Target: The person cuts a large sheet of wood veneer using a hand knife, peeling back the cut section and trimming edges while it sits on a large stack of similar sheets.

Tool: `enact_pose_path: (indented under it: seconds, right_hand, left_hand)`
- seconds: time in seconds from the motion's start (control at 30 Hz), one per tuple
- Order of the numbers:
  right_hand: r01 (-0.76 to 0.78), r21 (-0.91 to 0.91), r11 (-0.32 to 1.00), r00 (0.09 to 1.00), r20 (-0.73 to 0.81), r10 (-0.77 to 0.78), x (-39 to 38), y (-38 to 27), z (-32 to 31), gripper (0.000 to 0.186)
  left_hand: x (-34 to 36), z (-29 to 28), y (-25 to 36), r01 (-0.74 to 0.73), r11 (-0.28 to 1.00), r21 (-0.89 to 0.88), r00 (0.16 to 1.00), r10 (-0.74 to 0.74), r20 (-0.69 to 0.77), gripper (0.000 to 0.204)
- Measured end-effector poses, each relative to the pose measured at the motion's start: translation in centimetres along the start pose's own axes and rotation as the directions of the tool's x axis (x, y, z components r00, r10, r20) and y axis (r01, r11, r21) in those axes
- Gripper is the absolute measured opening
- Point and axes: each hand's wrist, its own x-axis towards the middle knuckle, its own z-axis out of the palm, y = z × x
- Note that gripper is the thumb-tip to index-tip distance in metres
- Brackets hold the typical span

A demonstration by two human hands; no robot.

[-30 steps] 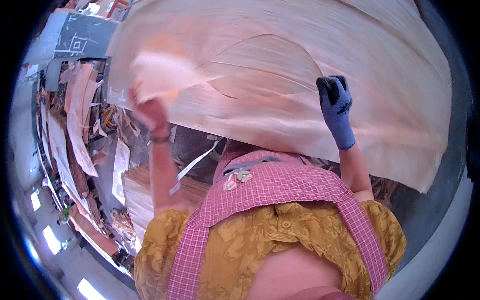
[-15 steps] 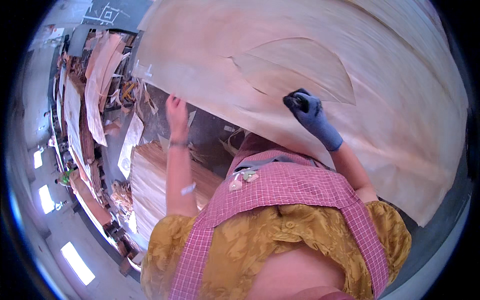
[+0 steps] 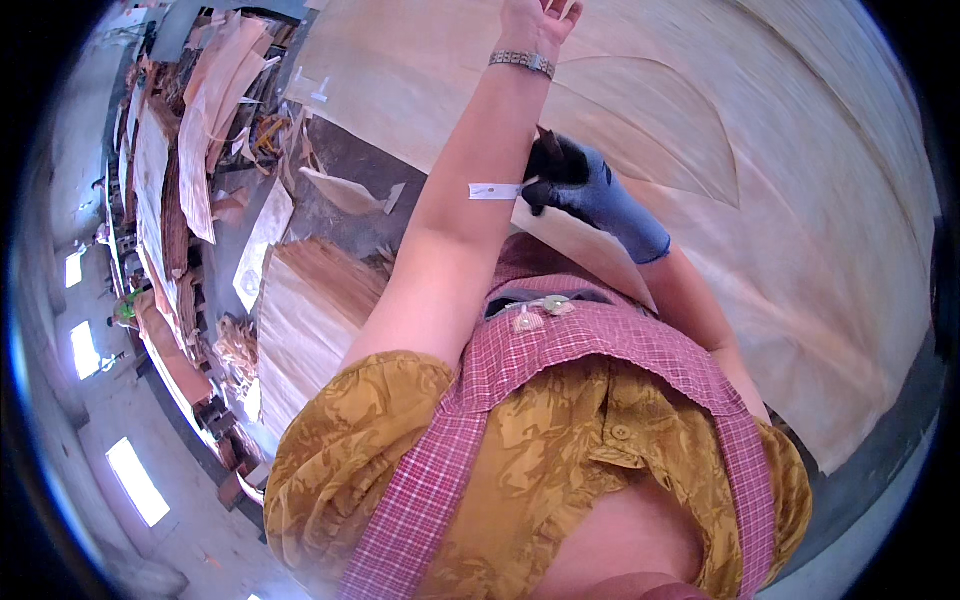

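Flat white strip [image 3: 493,191] was apparently being handled.
Bare left hand [image 3: 537,24] was spread; grip of blue-and-black-gloved right hand [image 3: 588,186] could not be determined; fine pinching seemed required.

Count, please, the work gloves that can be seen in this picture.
1. The blue glove with dark fingers is on the right hand, close to the left forearm. The left hand, at the upper edge, shows no glove. Others could be hidden.

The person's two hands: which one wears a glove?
The right hand, in a blue glove with dark fingers; the left hand is bare, with a metallic band around its wrist.
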Motion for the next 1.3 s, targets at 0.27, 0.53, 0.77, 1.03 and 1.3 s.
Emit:
enact_pose_path:
  seconds: [0.27, 0.53, 0.77, 1.03, 1.3]
  right_hand:
    - [-0.041, -0.572, 0.819, 0.991, -0.128, -0.040, -4.0, -1.4, 0.7, 0.016]
    - [-0.309, -0.294, 0.904, 0.821, -0.562, 0.098, 1.2, -4.2, -3.7, 0.020]
    - [-0.421, -0.157, 0.893, 0.619, -0.769, 0.157, 3.9, 1.0, -14.5, 0.025]
    - [-0.477, -0.023, 0.879, 0.571, -0.768, 0.290, 3.2, -0.8, -12.8, 0.026]
    - [-0.688, -0.725, -0.022, 0.696, -0.651, -0.303, 0.5, -1.8, -16.3, 0.021]
  left_hand:
    - [-2.4, -5.3, -1.3, -0.483, -0.795, 0.368, 0.503, 0.091, 0.859, 0.032]
    - [-3.1, -13.4, 2.2, -0.307, -0.737, 0.602, 0.595, 0.345, 0.726, 0.034]
    - [-6.2, -12.2, -1.9, -0.445, -0.718, 0.535, 0.574, 0.230, 0.786, 0.038]
    - [-5.4, -10.6, -4.2, -0.608, -0.765, 0.213, 0.495, -0.156, 0.855, 0.046]
    - [-4.8, -10.3, -4.0, -0.606, -0.783, 0.141, 0.481, -0.220, 0.849, 0.047]
